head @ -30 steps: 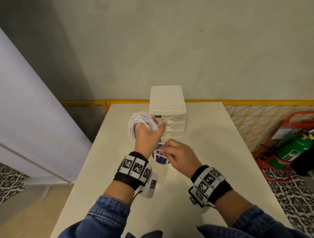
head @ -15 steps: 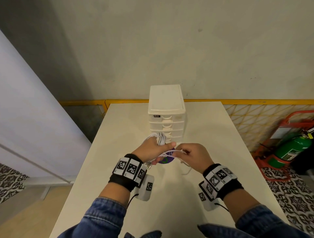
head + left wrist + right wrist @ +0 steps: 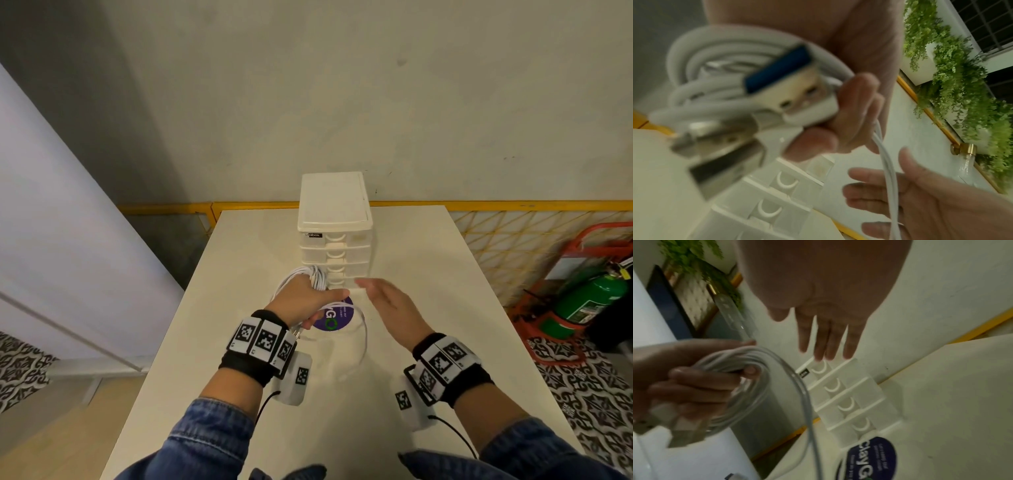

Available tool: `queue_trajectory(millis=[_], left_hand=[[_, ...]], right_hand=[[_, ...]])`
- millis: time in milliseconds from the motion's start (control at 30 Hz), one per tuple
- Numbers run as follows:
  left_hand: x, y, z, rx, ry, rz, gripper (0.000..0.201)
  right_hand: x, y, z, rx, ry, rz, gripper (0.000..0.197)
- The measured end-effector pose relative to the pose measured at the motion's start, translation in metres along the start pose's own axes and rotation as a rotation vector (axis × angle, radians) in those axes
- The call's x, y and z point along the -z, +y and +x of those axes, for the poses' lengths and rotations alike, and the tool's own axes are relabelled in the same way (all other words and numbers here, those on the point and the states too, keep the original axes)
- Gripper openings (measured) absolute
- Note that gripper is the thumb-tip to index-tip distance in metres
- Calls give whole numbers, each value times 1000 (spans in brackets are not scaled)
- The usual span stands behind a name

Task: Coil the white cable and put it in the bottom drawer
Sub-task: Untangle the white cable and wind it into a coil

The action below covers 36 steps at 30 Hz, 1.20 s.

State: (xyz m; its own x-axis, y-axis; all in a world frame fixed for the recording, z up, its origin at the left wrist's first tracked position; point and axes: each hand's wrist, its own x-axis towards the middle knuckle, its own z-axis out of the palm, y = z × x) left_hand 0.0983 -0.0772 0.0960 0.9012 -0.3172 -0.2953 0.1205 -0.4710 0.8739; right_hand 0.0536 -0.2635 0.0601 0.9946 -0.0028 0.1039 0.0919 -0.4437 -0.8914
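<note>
The left hand gripped the coiled white cable just before the drawer unit on the desk; the right hand hovered beside it, fingers loosely extended, holding nothing.

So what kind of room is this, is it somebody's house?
Probably not a house, more like a workroom or test space. There's a bare white table with small plastic drawers, a green fire extinguisher in a red stand, and a yellow mesh barrier.

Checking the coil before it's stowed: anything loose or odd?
Yes. One strand of the white cable trails loose from the coil in the left hand, drooping onto the table. The drawers all look closed.
</note>
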Motion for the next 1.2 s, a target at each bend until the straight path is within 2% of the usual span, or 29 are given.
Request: queue_trajectory(millis=[67,133,200,300,433,500,667,800,1000,1100,1200], left_hand=[[0,2,-1,2,-5,-14,49],[2,5,-3,-23,-9,-29,48],[8,7,-5,-41,10,-56,48],[20,6,-7,-41,98,-88,50],[29,0,-9,-31,149,-52,53],[27,-3,-12,-23,72,-20,55],[-2,1,-21,-18,-291,67,57],[-13,20,-29,-124,-474,-35,34],[-8,31,-38,-192,-488,-345,16],[-5,28,-38,-256,-566,-441,38],[-3,29,-35,-321,-661,-570,48]], right_hand=[[-10,-12,-2,-8,-195,81,25],[-20,-14,-2,18,-291,51,20],[-22,-12,-3,25,-317,39,18],[-18,-7,-5,-62,-318,143,19],[-8,-6,-5,-82,-233,150,19],[0,-11,-2,-59,-181,156,19],[14,-31,17,133,-48,93,14],[13,-36,24,228,12,75,17],[8,-40,21,72,-79,357,22],[10,-44,20,-22,-121,377,27],[5,-48,12,-103,-178,458,44]])
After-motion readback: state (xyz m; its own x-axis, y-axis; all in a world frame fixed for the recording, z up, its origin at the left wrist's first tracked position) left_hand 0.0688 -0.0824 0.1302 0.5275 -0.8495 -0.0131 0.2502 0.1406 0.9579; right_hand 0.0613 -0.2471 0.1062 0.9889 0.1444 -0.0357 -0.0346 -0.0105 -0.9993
